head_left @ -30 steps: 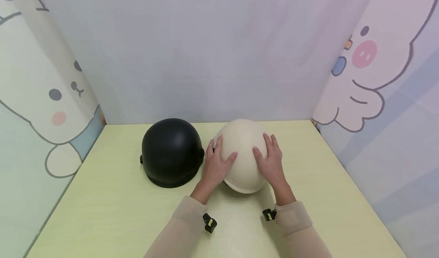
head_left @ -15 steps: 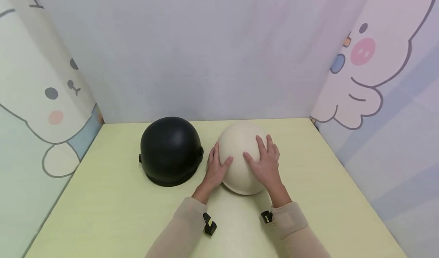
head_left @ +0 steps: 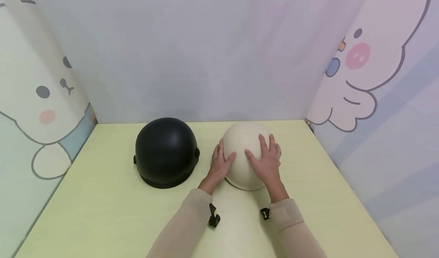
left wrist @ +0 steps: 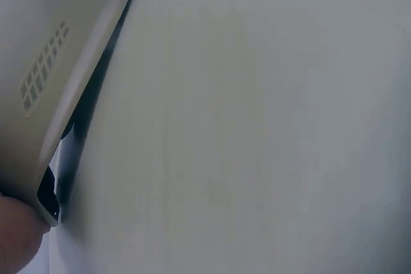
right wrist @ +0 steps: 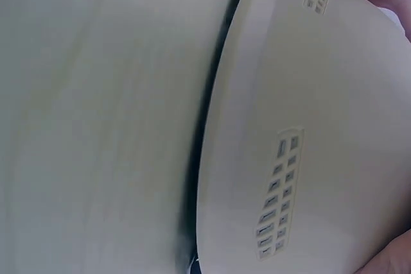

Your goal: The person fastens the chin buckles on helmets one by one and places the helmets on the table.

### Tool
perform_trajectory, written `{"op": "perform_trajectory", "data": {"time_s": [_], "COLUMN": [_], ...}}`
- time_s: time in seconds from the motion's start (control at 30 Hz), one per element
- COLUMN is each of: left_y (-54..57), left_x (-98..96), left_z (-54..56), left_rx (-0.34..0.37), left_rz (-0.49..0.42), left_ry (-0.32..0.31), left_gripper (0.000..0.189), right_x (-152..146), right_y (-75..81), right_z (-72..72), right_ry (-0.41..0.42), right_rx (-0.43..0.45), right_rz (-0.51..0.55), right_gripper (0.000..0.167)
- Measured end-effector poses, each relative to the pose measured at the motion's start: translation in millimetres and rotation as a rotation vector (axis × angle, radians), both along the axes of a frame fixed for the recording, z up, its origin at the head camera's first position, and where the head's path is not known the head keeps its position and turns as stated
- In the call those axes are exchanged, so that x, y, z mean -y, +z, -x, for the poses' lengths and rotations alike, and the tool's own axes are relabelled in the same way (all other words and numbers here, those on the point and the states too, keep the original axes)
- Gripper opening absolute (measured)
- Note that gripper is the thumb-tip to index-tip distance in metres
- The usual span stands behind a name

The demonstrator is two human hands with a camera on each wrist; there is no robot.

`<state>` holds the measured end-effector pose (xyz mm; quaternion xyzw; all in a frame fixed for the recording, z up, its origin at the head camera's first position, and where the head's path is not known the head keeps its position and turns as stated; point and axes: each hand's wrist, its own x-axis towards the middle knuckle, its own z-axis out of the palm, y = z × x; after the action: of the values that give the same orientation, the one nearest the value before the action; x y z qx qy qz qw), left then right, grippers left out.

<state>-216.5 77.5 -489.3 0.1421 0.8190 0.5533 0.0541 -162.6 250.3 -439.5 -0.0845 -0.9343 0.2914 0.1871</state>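
Note:
A cream-coloured helmet (head_left: 243, 140) sits dome up towards the back of the table, right of the middle. My left hand (head_left: 220, 164) holds its left side, the thumb on the near face and the fingers round the flank. Against the right side, my right hand (head_left: 268, 162) grips the dome with spread fingers. In the right wrist view, the helmet (right wrist: 334, 107) shows its rim and two patches of slotted vents. The left wrist view catches the helmet's rim and vents (left wrist: 45, 68) beside a dark gap above the table. The helmet's inside is hidden.
A black helmet (head_left: 166, 151) stands dome up to the left of my left hand, with small round fittings on its sides. The pale green table (head_left: 113, 216) meets a plain curtain (head_left: 205, 60) behind. Curtains with cartoon animals flank both sides.
The cream helmet has turned under my hands, and the dark fitting seen on its left side is out of sight. My right hand has shifted a little over the dome.

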Motion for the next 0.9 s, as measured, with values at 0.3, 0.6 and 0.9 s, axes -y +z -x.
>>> {"op": "perform_trajectory", "data": {"time_s": [0.3, 0.6, 0.9], "left_y": [-0.1, 3.9, 8.1], "left_x": [-11.6, -17.7, -21.2], "left_z": [4.0, 6.7, 2.1], "left_rx": [0.027, 0.049, 0.032], "left_rz": [0.017, 0.037, 0.079], "left_ry": [-0.043, -0.077, -0.098], "left_gripper": [0.086, 0.086, 0.087], "right_x": [-8, -22, -30], "right_y": [-1.1, 0.0, 4.4], "right_z": [0.8, 5.5, 1.5], "right_ry": [-0.022, -0.004, 0.01], "right_rx": [-0.032, -0.009, 0.036], "right_rz": [-0.008, -0.015, 0.009], "right_gripper": [0.077, 0.078, 0.08]}}
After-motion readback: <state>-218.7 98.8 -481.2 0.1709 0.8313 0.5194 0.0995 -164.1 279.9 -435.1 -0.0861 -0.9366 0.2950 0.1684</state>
